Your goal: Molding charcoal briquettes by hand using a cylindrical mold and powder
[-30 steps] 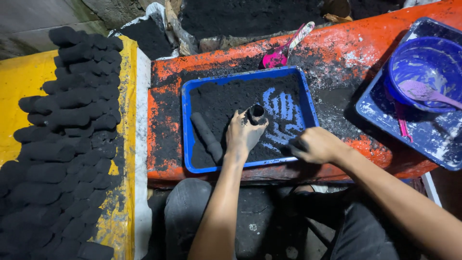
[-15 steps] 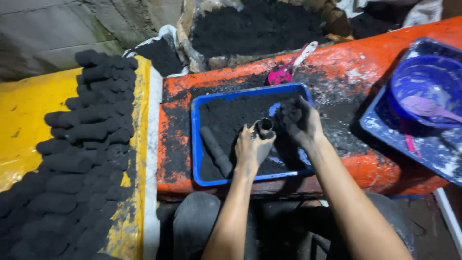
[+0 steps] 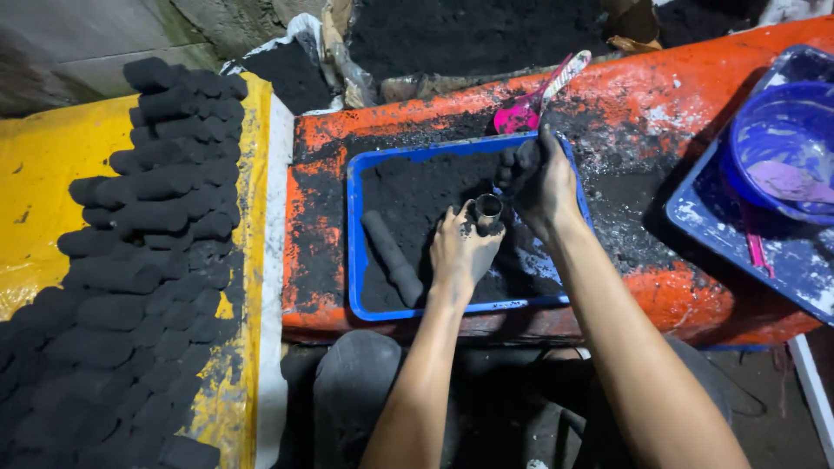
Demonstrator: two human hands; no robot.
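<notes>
Left hand (image 3: 463,250) grips an upright metal tube (image 3: 488,209); right hand (image 3: 540,181) clutches black powder (image 3: 519,161) above it.

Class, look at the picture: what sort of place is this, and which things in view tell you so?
Probably a small, rough workshop where black powder is pressed into blocks by hand: a blue tray of black powder, rows of black blocks on a yellow sheet, and a powder-smeared orange bench.

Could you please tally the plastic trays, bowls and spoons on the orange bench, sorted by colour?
Blue: 3 – the tray of black powder, the tray at right, and the bowl on it.
Pink: 1 – the spoon behind the powder tray.
Purple: 1 – the spoon in the bowl.
Total: 5
</notes>
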